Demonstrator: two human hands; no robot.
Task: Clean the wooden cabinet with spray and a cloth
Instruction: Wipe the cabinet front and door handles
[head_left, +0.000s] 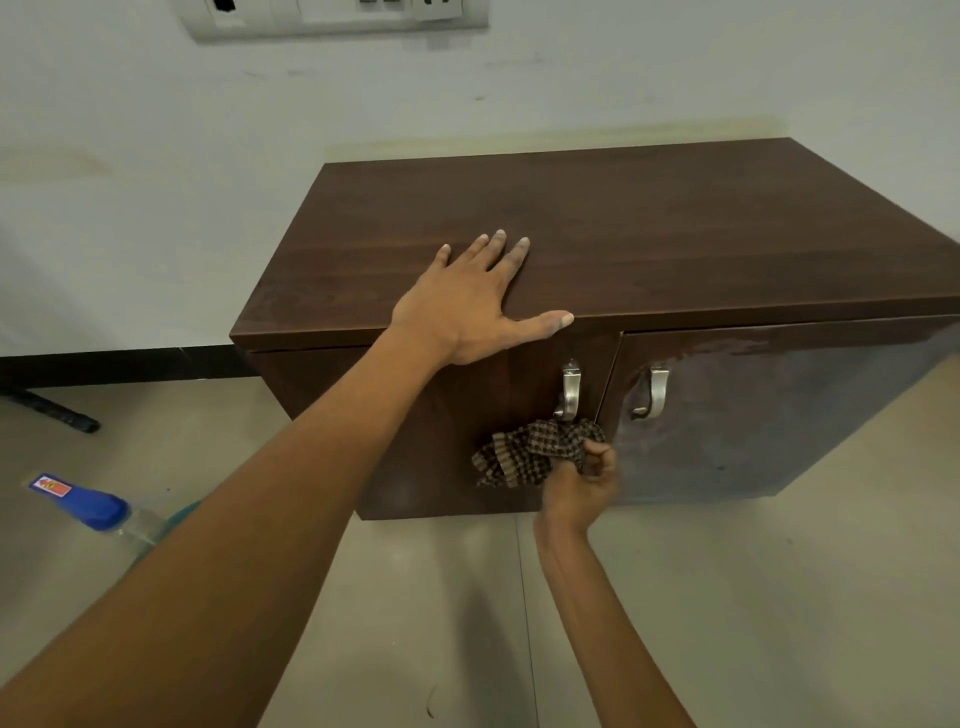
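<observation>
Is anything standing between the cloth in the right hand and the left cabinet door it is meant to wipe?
Nothing visible does. The right hand holds the checked cloth bunched against the left door, just below its metal handle. The handle is the only thing sticking out nearby. The left hand rests flat on the cabinet top.

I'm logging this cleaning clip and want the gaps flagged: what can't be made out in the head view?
- Spray bottle: its lower body is hidden behind the left forearm; the label is too small to read.
- Right hand: motion-blurred, so its grip on the cloth is unclear.
- Cabinet: its right end is cut off by the frame edge.
- Switch panel: cropped by the top edge.
</observation>
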